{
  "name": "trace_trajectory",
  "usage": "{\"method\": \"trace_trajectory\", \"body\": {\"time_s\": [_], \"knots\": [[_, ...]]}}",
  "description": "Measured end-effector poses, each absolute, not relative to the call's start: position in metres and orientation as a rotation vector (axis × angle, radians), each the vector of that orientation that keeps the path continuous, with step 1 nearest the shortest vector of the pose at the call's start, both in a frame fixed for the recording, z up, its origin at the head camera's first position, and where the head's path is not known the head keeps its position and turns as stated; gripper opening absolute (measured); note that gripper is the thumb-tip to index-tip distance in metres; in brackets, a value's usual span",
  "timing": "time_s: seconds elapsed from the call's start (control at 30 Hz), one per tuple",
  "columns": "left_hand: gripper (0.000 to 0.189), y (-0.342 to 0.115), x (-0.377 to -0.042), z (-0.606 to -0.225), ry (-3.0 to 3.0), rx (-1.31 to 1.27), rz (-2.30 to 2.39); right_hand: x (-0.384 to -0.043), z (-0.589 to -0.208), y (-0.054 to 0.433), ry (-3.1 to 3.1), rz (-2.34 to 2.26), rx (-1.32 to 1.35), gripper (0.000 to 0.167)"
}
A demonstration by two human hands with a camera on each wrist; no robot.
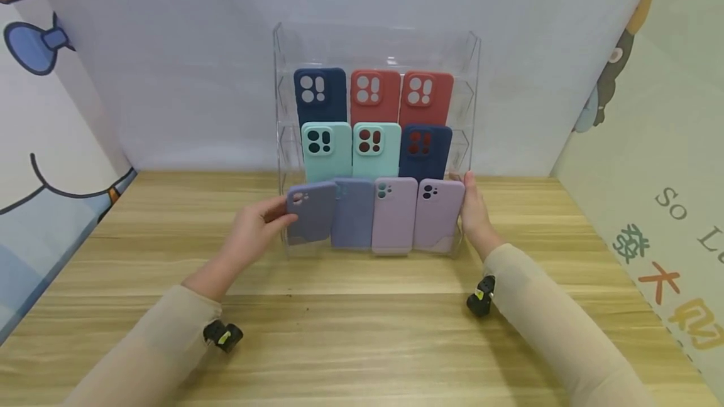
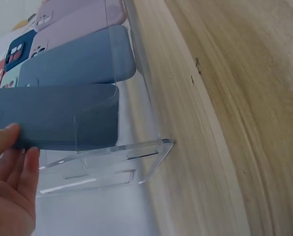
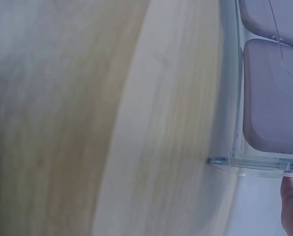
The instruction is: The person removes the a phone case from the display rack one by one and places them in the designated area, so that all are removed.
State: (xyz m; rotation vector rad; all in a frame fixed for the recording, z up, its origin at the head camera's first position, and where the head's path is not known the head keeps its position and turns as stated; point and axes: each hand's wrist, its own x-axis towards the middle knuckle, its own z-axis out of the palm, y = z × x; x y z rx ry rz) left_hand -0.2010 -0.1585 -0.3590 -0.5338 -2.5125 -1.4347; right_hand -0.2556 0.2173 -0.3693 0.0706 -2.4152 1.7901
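In the head view, a clear tiered rack [image 1: 376, 46] stands on a wood-grain surface [image 1: 351, 325], holding phone cases in three rows. The left hand [image 1: 249, 231] pinches the leftmost blue-violet case [image 1: 311, 215] by its outer edge; that case sits in the bottom row, slightly tilted and overlapping the edge of a second blue-violet case [image 1: 352, 215]. Two lilac cases [image 1: 394, 218] fill the rest of that row. Behind and above stand two mint cases [image 1: 328, 162] and a navy case [image 1: 424, 165], and in the top row another navy case [image 1: 320, 105] beside two red cases [image 1: 381, 112]. The right hand [image 1: 477, 215] is at the rack's right side, beside the last lilac case; whether its fingers curl round the clear wall cannot be told. In the left wrist view, the thumb presses the front of the leftmost blue-violet case and the other fingers lie at its outer edge, while the far end of the case shows through the clear plastic. In the right wrist view, the lower ends of the lilac cases rest behind the clear front, and the right hand, partly cut off by the frame, touches the rack's side.
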Motion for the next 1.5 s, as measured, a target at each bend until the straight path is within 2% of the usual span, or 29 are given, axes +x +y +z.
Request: {"method": "trace_trajectory", "body": {"time_s": [0.3,0.63,0.93,1.5], "knots": [[0.038,-0.160,-0.196,-0.347,-2.145,-0.238,-1.834,-0.255,-0.373,0.215,-2.419,1.827,0.050,0.069],[0.050,-0.165,-0.179,-0.344,-2.038,0.028,-2.192,-0.255,-0.372,0.218,-2.407,1.872,0.088,0.069],[0.055,-0.177,-0.167,-0.346,-2.072,0.103,-2.366,-0.256,-0.370,0.217,-2.384,1.891,0.121,0.068],[0.067,-0.222,-0.140,-0.360,-2.300,0.145,-2.363,-0.254,-0.372,0.218,-2.409,1.859,0.094,0.069]]}}
